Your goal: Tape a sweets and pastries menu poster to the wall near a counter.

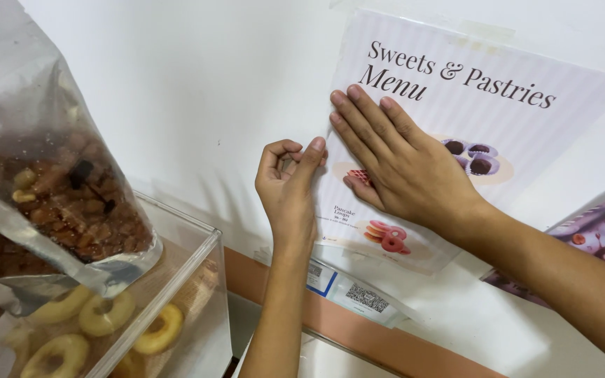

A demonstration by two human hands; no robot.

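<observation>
A laminated striped menu sheet (pixel 484 105) with pictures of pastries hangs tilted on the white wall (pixel 197 91). My right hand (pixel 400 164) lies flat on its left half, fingers spread, pressing it against the wall. My left hand (pixel 290 183) is at the sheet's left edge, thumb up along the edge and fingers curled; whether it pinches the edge or tape I cannot tell. A strip of clear tape (pixel 484 29) shows at the sheet's top edge.
At the left, a clear plastic bag of brown snacks (pixel 50 189) stands on a clear box (pixel 183 280) holding ring-shaped pastries (pixel 106 315). A small coded label (pixel 358 294) sits below the menu, another picture sheet (pixel 596 238) at the right.
</observation>
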